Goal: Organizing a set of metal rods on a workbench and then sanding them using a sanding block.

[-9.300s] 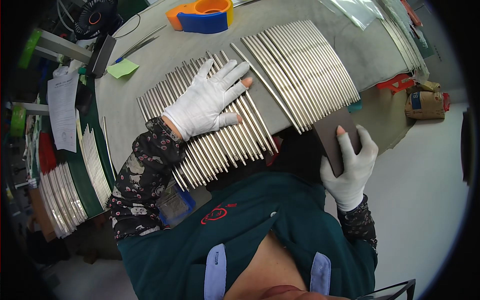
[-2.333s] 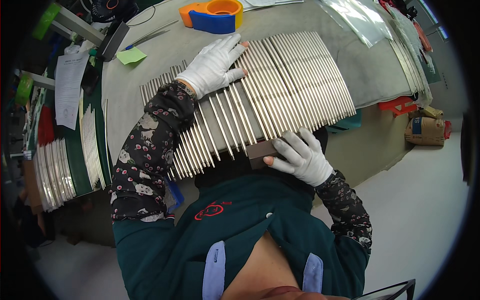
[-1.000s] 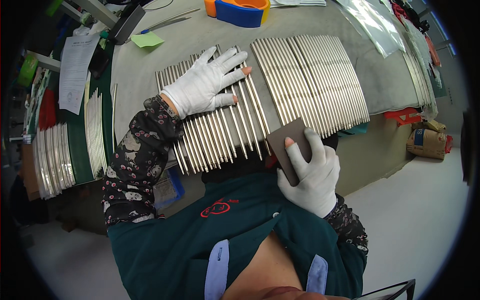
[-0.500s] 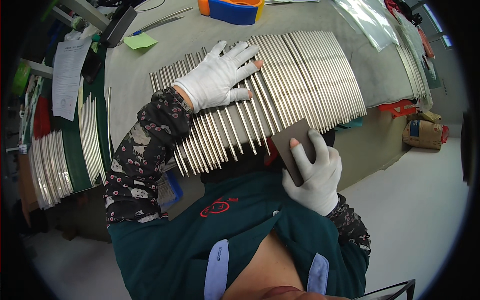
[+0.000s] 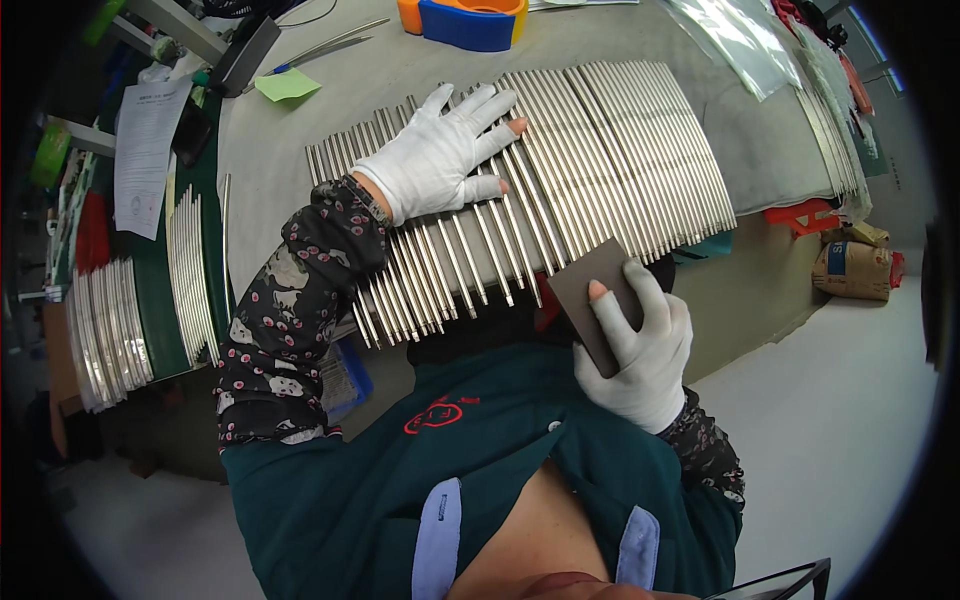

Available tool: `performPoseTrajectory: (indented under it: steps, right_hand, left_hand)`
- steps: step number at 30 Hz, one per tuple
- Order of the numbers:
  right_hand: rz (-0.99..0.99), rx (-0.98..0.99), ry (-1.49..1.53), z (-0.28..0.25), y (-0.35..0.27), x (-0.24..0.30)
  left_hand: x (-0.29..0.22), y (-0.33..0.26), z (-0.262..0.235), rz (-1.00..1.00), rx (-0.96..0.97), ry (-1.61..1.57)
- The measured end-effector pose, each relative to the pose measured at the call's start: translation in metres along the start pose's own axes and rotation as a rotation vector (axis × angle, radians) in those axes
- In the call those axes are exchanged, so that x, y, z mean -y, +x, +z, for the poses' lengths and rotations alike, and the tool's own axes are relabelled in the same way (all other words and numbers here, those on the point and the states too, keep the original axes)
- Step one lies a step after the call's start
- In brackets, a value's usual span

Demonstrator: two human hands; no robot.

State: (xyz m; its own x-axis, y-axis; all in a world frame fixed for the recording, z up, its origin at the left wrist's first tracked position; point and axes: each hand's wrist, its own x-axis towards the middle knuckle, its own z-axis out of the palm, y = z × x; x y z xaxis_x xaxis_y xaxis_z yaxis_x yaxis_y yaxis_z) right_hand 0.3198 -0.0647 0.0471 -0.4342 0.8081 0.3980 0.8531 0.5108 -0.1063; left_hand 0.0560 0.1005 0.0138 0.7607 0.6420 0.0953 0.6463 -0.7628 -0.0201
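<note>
A row of shiny metal tubes (image 5: 630,150) lies side by side on the grey table, packed close on the right and spread with gaps on the left. My left hand (image 5: 432,155), in a white glove with bare thumb and index fingertips, rests flat across the spread tubes, fingers apart. Gloved in white too, my right hand (image 5: 640,350) grips a flat dark grey-brown rectangular pad (image 5: 592,300), its kind not plain. The pad stands tilted at the near ends of the tubes; whether it touches them I cannot tell.
A blue and orange tape dispenser (image 5: 470,22) stands at the table's far edge. Left of it lie a yellow-green note (image 5: 288,85) and thin rods. More tubes (image 5: 190,270) sit on a green surface at left, near a printed sheet (image 5: 148,155). Clear plastic bags (image 5: 735,45) lie far right.
The whole view has shifted slightly. Both hands keep nearly the same places, the left flat on the tubes and the right holding the pad.
</note>
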Motion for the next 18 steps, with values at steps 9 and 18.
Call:
performPoseTrajectory:
  steps: [9, 18]
  right_hand:
    - [-0.035, -0.045, 0.048, 0.006, 0.003, 0.011]
    - [-0.039, 0.13, -0.041, 0.012, 0.033, 0.015]
  left_hand:
    - [-0.002, -0.008, -0.002, -0.042, 0.042, 0.04]
    - [-0.005, -0.001, -0.001, -0.068, 0.006, 0.01]
